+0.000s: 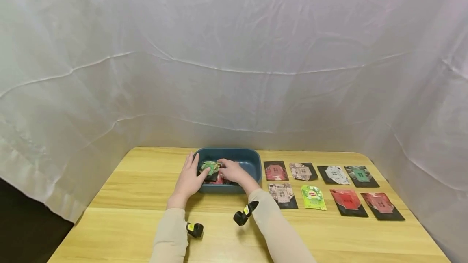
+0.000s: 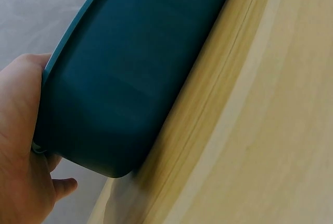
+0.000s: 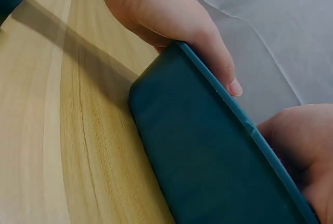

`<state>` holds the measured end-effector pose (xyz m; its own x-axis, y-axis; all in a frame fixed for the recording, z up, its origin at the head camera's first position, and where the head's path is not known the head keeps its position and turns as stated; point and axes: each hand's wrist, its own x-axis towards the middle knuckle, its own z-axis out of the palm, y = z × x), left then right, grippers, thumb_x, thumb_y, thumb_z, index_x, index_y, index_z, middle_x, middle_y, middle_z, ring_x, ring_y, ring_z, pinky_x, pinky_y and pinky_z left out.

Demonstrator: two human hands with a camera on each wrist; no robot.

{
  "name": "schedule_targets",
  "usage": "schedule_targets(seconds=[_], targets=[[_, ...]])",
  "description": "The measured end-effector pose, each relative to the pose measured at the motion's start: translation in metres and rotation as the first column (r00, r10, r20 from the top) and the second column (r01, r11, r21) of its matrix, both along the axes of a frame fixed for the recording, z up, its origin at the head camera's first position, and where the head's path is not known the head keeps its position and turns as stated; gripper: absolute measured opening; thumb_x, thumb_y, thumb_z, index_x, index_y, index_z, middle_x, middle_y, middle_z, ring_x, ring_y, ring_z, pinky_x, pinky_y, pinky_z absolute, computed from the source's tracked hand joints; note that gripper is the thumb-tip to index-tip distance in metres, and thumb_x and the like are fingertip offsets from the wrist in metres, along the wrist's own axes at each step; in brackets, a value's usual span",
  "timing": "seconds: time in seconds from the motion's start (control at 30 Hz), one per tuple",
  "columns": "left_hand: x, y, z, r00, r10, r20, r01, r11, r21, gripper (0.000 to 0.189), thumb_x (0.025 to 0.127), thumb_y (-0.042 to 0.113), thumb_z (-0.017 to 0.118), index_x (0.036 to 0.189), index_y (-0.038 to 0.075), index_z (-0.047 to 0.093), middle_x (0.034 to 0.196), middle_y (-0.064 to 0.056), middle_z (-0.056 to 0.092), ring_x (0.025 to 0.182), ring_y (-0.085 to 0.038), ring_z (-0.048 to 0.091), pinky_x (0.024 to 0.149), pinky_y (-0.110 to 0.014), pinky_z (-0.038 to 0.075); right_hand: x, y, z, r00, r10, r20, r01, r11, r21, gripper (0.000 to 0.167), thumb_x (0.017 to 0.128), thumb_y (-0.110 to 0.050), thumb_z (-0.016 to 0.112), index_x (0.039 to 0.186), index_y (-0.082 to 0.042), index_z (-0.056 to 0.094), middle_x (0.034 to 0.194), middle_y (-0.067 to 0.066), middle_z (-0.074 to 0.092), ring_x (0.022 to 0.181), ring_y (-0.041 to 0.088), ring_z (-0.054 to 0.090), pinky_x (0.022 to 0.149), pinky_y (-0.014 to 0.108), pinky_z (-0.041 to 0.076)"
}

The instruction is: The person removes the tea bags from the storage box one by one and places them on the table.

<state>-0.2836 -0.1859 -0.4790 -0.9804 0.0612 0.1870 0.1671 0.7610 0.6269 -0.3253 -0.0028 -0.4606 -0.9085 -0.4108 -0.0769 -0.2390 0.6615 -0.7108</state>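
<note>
Here, the left hand (image 1: 187,180) straddles the left side of a dark teal bin (image 1: 219,189), its fingers straight along the outside and its thumb reaching in over a green packet (image 1: 211,168). The right hand (image 1: 235,171) reaches over the near right part of the bin, fingertips at the packet's right edge; whether they pinch it, I cannot tell. The green packet lies in the left part of the bin, above what appears to be a red packet (image 1: 219,179), partly hidden by both hands. Only the head view shows these contents: in both wrist views the bin's outer wall stands in the way. Those side views do show what the head view misses, the wall's height above the table and a right-hand digit hooked over the rim, nail visible. Pale sleeves (image 1: 170,230) cover the forearms, and a small black camera (image 1: 195,229) sits at each wrist. To the bin's right, eight flat packets (image 1: 313,197) lie in two rows of four on the wood-grain table (image 1: 120,202), one bright green, the others partly black. Behind hangs a wrinkled grey cloth (image 1: 234,100).
</note>
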Motion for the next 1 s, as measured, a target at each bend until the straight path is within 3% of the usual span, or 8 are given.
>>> schedule_targets(seconds=[0.2, 0.33, 0.4, 0.57, 0.67, 0.73, 0.9, 1.0], targets=[[-0.001, 0.0, -0.001, 1.0, -0.003, 0.006, 0.003, 1.0, 0.0, 0.079, 0.099, 0.05, 0.049, 0.157, 0.007, 0.018, 0.165, -0.016, 0.004, 0.153, -0.033, 0.002, 0.122, -0.055, 0.016, 0.0, -0.001, 0.001, 0.999, 0.051, 0.015, -0.051, 0.999, 0.016, 0.043, 0.1, -0.012, 0.047, 0.143, -0.004, 0.049, 0.136, 0.017, 0.058, 0.091, 0.022, 0.059, 0.079, 0.037, 0.047], [0.0, 0.0, 0.0, 1.0, -0.003, 0.01, 0.003, 1.0, 0.008, 0.078, 0.099, 0.049, 0.049, 0.157, 0.007, 0.019, 0.165, -0.015, 0.004, 0.153, -0.033, 0.002, 0.122, -0.055, 0.016, -0.001, -0.001, 0.001, 0.997, 0.075, 0.001, -0.075, 0.997, 0.008, 0.042, 0.1, -0.011, 0.047, 0.141, -0.002, 0.05, 0.137, 0.018, 0.057, 0.098, 0.026, 0.059, 0.083, 0.039, 0.047], [0.0, 0.0, 0.0, 1.0, -0.005, 0.007, 0.005, 1.0, 0.009, 0.077, 0.099, 0.049, 0.049, 0.156, 0.006, 0.019, 0.165, -0.016, 0.004, 0.153, -0.033, 0.003, 0.122, -0.055, 0.017, -0.001, -0.001, 0.0, 0.997, 0.074, -0.005, -0.074, 0.997, -0.015, 0.042, 0.1, -0.011, 0.047, 0.141, -0.001, 0.051, 0.136, 0.018, 0.057, 0.092, 0.023, 0.058, 0.079, 0.036, 0.047], [0.001, 0.0, -0.001, 1.0, -0.003, 0.008, 0.003, 1.0, -0.002, 0.078, 0.099, 0.05, 0.048, 0.156, 0.006, 0.02, 0.165, -0.017, 0.005, 0.153, -0.034, 0.003, 0.121, -0.057, 0.018, -0.001, 0.002, 0.0, 0.999, 0.026, 0.033, -0.021, 0.99, -0.14, 0.042, 0.101, -0.011, 0.046, 0.142, -0.001, 0.049, 0.089, 0.016, 0.062, 0.056, 0.016, 0.048, 0.055, 0.026, 0.041], [0.001, 0.0, -0.001, 1.0, 0.001, 0.005, -0.001, 1.0, 0.008, 0.078, 0.099, 0.051, 0.048, 0.156, 0.006, 0.021, 0.165, -0.016, 0.006, 0.153, -0.035, 0.004, 0.121, -0.057, 0.018, 0.0, 0.004, 0.001, 0.999, -0.036, 0.033, 0.042, 0.979, -0.198, 0.042, 0.1, -0.012, 0.05, 0.14, -0.001, 0.051, 0.074, 0.016, 0.061, 0.052, 0.016, 0.049, 0.05, 0.024, 0.039], [0.001, 0.001, -0.001, 1.0, 0.004, 0.002, -0.004, 1.0, 0.016, 0.078, 0.098, 0.051, 0.048, 0.156, 0.007, 0.021, 0.165, -0.016, 0.006, 0.153, -0.035, 0.004, 0.121, -0.057, 0.018, 0.002, 0.005, 0.002, 0.997, -0.076, 0.014, 0.077, 0.973, -0.22, 0.041, 0.098, -0.012, 0.054, 0.138, -0.001, 0.054, 0.082, 0.018, 0.066, 0.055, 0.021, 0.055, 0.05, 0.025, 0.042], [0.0, 0.001, -0.001, 1.0, 0.01, -0.007, -0.009, 1.0, 0.025, 0.077, 0.098, 0.051, 0.049, 0.155, 0.006, 0.023, 0.165, -0.017, 0.008, 0.153, -0.035, 0.006, 0.12, -0.057, 0.019, 0.005, 0.008, 0.004, 0.983, -0.163, -0.079, 0.14, 0.959, -0.248, 0.039, 0.092, -0.008, 0.062, 0.131, 0.0, 0.06, 0.124, 0.021, 0.062, 0.095, 0.03, 0.068, 0.07, 0.033, 0.056], [-0.001, 0.001, -0.002, 1.0, 0.013, -0.008, -0.013, 1.0, 0.025, 0.077, 0.098, 0.05, 0.05, 0.155, 0.006, 0.024, 0.164, -0.017, 0.009, 0.153, -0.035, 0.006, 0.12, -0.057, 0.019, 0.007, 0.009, 0.006, 0.97, -0.22, -0.102, 0.181, 0.938, -0.296, 0.039, 0.09, -0.002, 0.064, 0.128, 0.0, 0.061, 0.129, 0.022, 0.058, 0.109, 0.034, 0.064, 0.08, 0.039, 0.058]])
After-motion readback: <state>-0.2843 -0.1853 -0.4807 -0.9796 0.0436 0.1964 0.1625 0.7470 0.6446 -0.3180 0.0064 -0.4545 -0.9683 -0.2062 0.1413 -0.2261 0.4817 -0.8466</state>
